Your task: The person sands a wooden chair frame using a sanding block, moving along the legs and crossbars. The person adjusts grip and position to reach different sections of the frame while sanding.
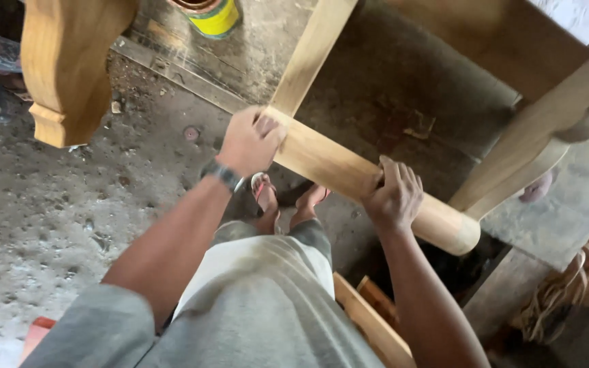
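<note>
Below, both hands grip a rounded wooden beam (pixel 356 178): left hand (pixel 250 140) closed near the crossing rail (pixel 311 51), right hand (pixel 395 196) wrapped farther along, steadying it.

Dusty floor (pixel 49 218) w/ paint can (pixel 214 16)

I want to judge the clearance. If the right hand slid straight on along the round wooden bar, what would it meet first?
Probably the slanted wooden leg beside the end of the round bar; the right hand has only bare bar before it. Depth is unclear.
</note>
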